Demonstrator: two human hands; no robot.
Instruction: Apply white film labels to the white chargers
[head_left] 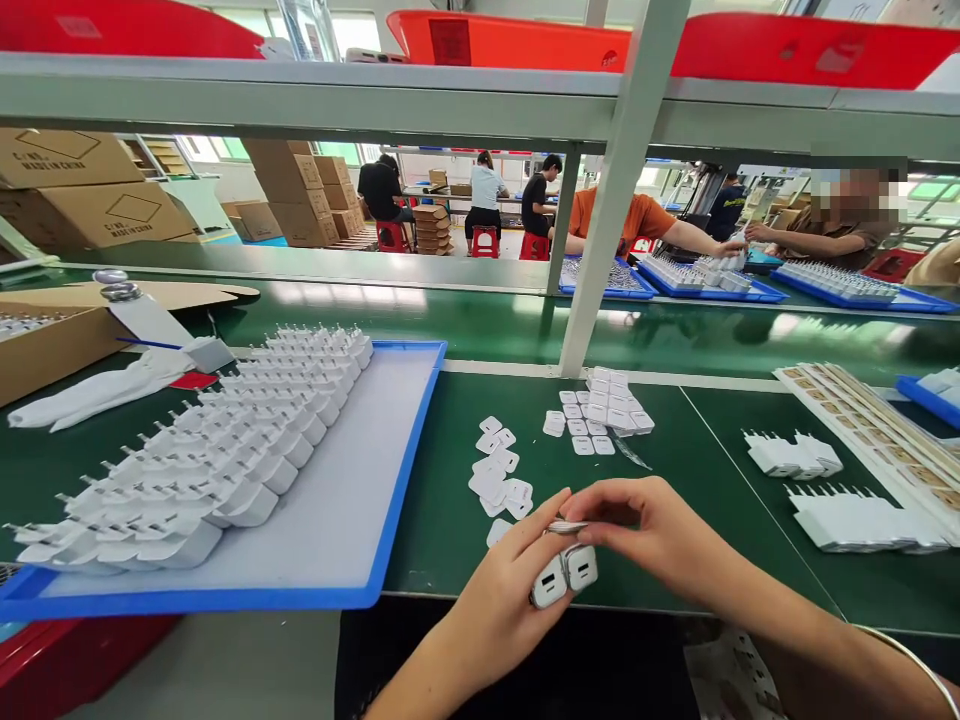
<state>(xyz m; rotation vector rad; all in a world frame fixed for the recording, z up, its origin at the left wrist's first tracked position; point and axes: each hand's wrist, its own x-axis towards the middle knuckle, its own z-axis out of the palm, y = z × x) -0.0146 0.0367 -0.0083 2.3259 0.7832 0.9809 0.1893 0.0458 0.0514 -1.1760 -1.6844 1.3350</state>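
Observation:
Near the table's front edge, my left hand (pixel 499 595) is closed around two white USB chargers (pixel 564 578), held side by side with their slotted faces toward me. My right hand (pixel 652 525) meets it from the right, thumb and fingers pinching a thin white cover plate (pixel 566 526) just above the chargers. Whether the left fingers also touch that plate is hard to tell. Just beyond my hands lies a loose scatter of white cover plates (pixel 491 475). Behind them sits a neater pile of such plates (pixel 611 405).
On the left, a blue-rimmed tray (pixel 409 470) bears rows of white chargers (pixel 247 420), prongs up. More chargers (pixel 862 515) lie right, beside long white strips (pixel 870 430). A metal post (pixel 600 220) rises at the table's back. Co-workers (pixel 622 215) sit across the line.

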